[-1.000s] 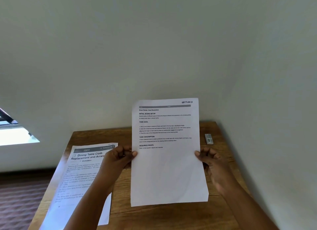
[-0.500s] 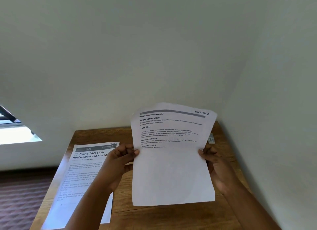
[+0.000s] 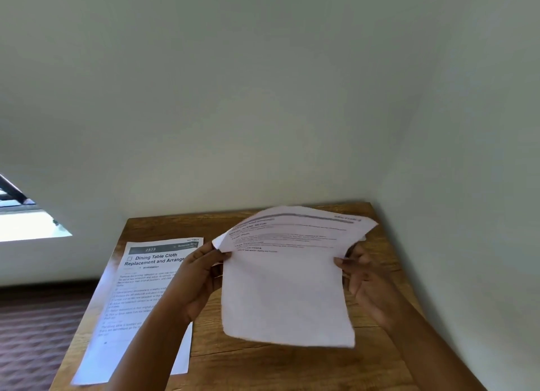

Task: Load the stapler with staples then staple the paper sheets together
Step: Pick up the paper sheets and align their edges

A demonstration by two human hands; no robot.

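Observation:
I hold a printed paper sheet (image 3: 286, 288) above the wooden table (image 3: 263, 367), one hand on each side edge. My left hand (image 3: 201, 276) pinches its left edge and my right hand (image 3: 365, 279) grips its right edge. The sheet's top half tips away from me and lies nearly flat, blurred by motion. A second printed sheet (image 3: 140, 300), headed "Dining Table Cloth Replacement", lies flat on the table's left side, with my left forearm over part of it. The small staple box seen earlier at the far right is hidden behind the held sheet. No stapler is visible.
The table stands in a corner, with pale walls behind it and close on the right. Patterned dark floor (image 3: 35, 332) shows at the left. A bright window (image 3: 26, 224) sits low at the far left.
The held sheet has gone from upright and facing me to tilted back and lowered toward the table. Both hands keep their grip and have dropped slightly. The staple box is now covered.

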